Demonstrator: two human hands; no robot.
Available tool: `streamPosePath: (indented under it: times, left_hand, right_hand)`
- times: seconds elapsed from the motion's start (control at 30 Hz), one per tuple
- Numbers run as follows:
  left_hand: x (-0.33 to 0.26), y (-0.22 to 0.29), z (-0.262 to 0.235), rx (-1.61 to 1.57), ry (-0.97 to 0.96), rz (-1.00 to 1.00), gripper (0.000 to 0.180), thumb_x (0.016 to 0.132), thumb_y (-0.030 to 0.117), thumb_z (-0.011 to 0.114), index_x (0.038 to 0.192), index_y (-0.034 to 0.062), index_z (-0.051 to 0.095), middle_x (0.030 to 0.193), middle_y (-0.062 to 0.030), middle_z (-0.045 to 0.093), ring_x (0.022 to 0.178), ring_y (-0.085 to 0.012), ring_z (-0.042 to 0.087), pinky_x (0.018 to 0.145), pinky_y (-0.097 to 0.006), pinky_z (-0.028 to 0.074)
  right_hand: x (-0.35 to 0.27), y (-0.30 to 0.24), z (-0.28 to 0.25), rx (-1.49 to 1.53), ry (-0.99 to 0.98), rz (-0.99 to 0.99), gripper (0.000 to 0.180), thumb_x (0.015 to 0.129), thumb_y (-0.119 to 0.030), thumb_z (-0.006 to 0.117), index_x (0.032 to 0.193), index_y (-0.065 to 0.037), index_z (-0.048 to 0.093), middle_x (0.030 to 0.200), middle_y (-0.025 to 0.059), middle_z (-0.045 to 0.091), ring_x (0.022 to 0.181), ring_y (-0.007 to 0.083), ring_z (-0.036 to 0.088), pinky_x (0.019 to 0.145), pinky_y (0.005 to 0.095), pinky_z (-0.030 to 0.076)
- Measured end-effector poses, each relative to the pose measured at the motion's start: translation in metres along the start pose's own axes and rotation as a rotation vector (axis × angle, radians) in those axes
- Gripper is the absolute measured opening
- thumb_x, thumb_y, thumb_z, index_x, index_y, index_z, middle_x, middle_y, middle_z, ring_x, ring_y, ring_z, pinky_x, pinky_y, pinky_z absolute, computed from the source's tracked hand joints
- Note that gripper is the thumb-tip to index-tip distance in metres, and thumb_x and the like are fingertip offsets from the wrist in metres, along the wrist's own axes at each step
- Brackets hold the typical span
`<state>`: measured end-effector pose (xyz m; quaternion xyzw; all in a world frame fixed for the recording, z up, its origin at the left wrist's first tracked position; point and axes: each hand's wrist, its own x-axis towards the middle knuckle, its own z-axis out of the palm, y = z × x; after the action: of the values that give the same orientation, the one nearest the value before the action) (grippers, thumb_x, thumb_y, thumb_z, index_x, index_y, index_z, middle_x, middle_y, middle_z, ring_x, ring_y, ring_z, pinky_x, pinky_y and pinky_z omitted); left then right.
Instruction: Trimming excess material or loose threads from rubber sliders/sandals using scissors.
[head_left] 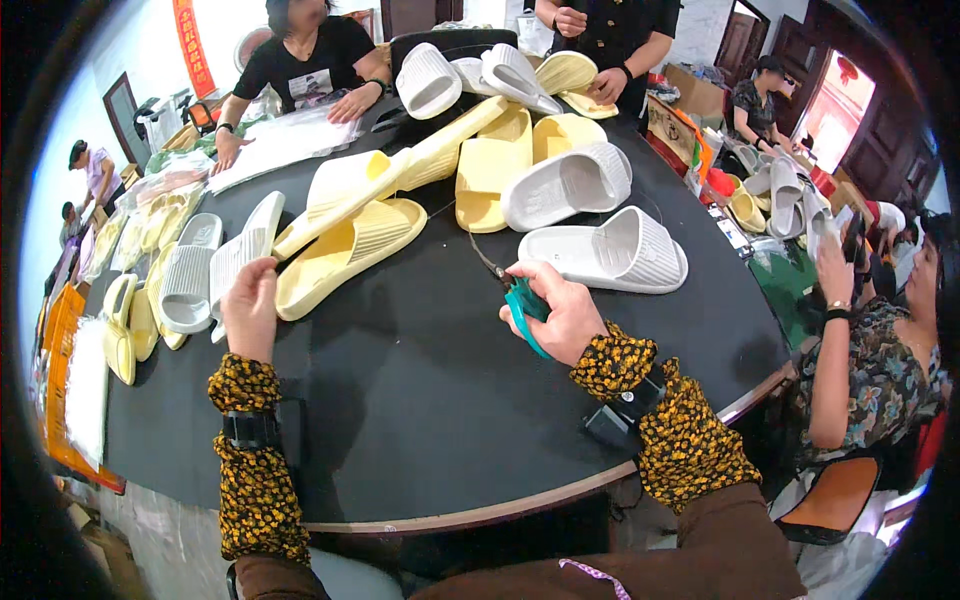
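Observation:
My left hand (250,305) is closed in a pinch at the near end of a pale yellow slipper (345,200), which is tilted up on its side. Beside those fingers leans a light grey slipper (243,245). Another yellow slipper (350,250) lies just to the right, under the tilted one. My right hand (568,320) is wrapped round green-handled scissors (527,308), their dark blades pointing up and left, apart from the slippers. Beyond the blades, two grey slippers (610,250) (570,185) rest on the black table (420,400).
More yellow and grey slippers pile up at the table's far middle and along its left side. Clear plastic bags (285,145) lie before a person (310,70) across the table. A second person stands at the far side. At right, another person (865,320) handles slippers.

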<state>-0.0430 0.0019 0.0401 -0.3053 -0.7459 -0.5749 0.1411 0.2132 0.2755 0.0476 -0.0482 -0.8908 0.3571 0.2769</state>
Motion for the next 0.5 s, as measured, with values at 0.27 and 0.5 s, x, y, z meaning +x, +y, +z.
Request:
streamPosePath:
  times: [0.27, 0.5]
  left_hand:
    - [0.025, -0.037, -0.053, 0.314, 0.428, 0.089, 0.023, 0.078, 0.011, 0.056, 0.099, 0.0037, 0.062, 0.098, -0.0123, 0.063, 0.093, -0.025, 0.058, 0.084, -0.033, 0.043]
    - [0.026, -0.112, -0.095, 0.419, 0.439, -0.235, 0.04, 0.076, 0.015, 0.062, 0.108, -0.0063, 0.052, 0.103, -0.0165, 0.059, 0.091, -0.023, 0.058, 0.08, -0.031, 0.045]
  right_hand:
    - [-0.005, -0.003, -0.003, 0.063, 0.006, 0.02, 0.038, 0.075, -0.013, 0.069, 0.106, -0.006, 0.049, 0.071, 0.01, 0.058, 0.063, 0.0186, 0.06, 0.063, 0.0294, 0.047]
    - [-0.004, -0.005, 0.002, 0.082, -0.043, 0.03, 0.038, 0.075, -0.009, 0.068, 0.106, -0.005, 0.048, 0.069, 0.0084, 0.057, 0.063, 0.0134, 0.057, 0.061, 0.0271, 0.046]
